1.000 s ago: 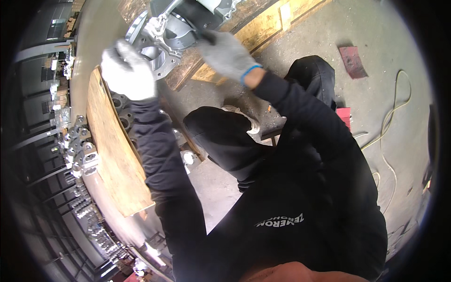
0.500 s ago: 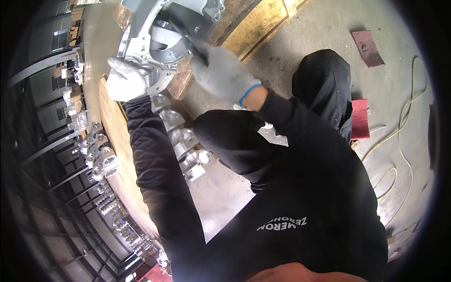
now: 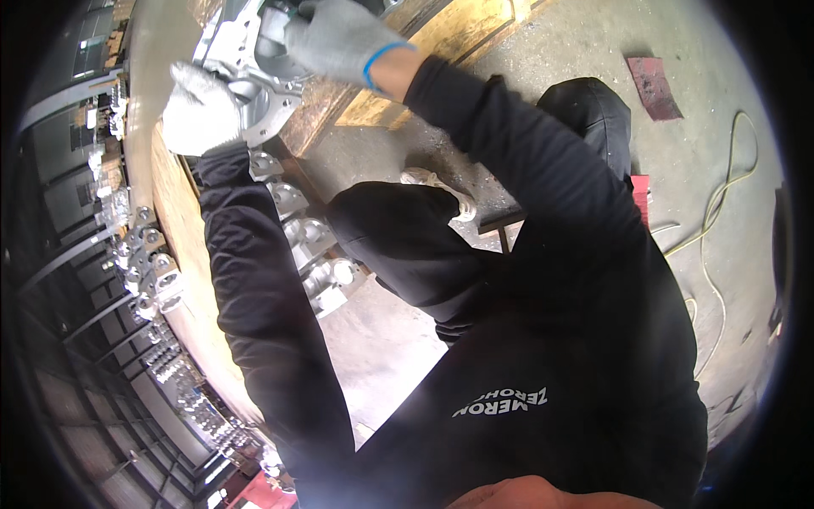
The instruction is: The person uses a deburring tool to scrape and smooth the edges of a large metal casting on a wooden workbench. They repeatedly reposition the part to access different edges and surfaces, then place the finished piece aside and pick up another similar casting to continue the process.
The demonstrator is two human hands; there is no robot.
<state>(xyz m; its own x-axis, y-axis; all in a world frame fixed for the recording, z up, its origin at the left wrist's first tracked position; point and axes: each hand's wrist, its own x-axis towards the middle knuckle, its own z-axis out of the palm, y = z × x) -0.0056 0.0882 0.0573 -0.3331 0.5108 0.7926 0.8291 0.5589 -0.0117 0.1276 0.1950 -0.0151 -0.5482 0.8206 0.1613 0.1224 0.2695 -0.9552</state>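
At the top, a silvery cast metal housing (image 3: 270, 112) with bolt holes along its flange lies on the wooden support. Wearing a pale work glove, my left hand (image 3: 202, 112) grips the near left rim, thumb raised and fingers curled over the edge. My right hand (image 3: 346, 44), in a grey glove with a blue cuff, reaches over the housing's hollow inside. Its fingers are bent closed, slightly blurred. Whatever they hold is mostly hidden behind the hand and the picture's upper edge.
A yellowish wooden pallet (image 3: 449, 38) stands under and right of the housing. More silvery castings (image 3: 326, 276) line the floor beside my left arm. Red pieces of sheet (image 3: 655, 89) and a pale hose or cord (image 3: 716, 199) lie on the right.
My right hand has moved up and left, deeper over the housing. The dark, slim tool seen in it earlier is now mostly hidden. My left hand keeps its grip; the whole view has shifted slightly.
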